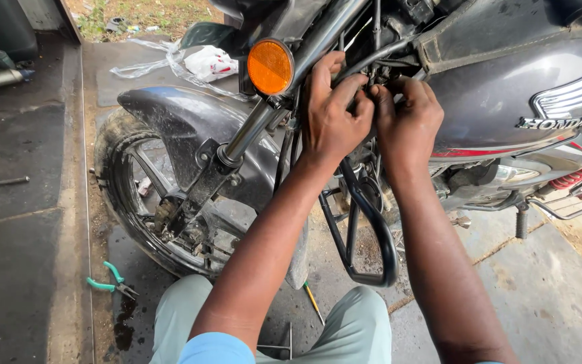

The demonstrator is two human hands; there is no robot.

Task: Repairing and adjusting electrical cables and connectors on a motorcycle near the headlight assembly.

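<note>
Whatever was gripped beside the orange reflector [270,66] was hidden by both hands' fingertips [362,94] (cables crowded there).

The glossy dark-grey painted metal fuel tank [500,94] shines; the round orange plastic reflector [270,67] looks smooth; the grey concrete floor [547,290] is rough and stained.

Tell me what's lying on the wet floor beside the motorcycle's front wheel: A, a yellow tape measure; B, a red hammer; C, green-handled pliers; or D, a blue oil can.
C: green-handled pliers lie on the floor just left of the front wheel, while the left hand and right hand work up near the frame behind the orange reflector.
</note>
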